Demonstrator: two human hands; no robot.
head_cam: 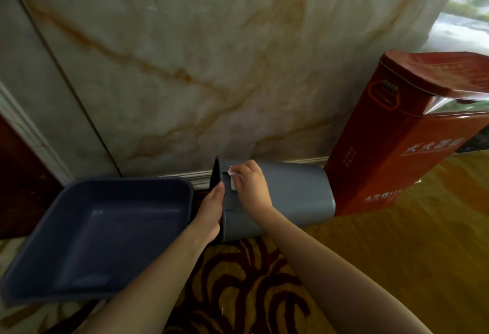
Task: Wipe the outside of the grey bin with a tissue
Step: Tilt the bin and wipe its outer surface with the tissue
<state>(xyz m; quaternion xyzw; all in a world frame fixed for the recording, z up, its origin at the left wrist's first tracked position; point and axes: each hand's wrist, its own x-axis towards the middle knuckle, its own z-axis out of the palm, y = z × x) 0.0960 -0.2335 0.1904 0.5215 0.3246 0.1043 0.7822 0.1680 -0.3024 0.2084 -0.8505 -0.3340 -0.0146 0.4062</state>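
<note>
"Starting at the left, what is there?"

"A dark blue tub, tipped up on the carpet, mouth toward us. Just right of it comes the left hand: fingers straight and pressed together, laid along the rim of the grey bin. Whether the thumb hooks inside the mouth I cannot tell."

"And the bin itself?"

"It is on its side against the foot of the marble wall. Its long axis runs left to right: open mouth at the left, closed base at the right, close to a red tin box."

"Where is the wiping hand?"

"The right hand is on the upper side of the bin, near the mouth end, its fingers curled over a white tissue and pressing it to the plastic. Only a corner of the tissue shows past the knuckles."

"So which way does the work lie?"

"To the right, I judge. Most of the bin's visible wall stretches from that hand toward the base, so a stroke along the axis would go away from the left hand. The left hand is nearer the rim and looks placed to steady the bin. The underside is hidden, so it would need rolling."
</note>
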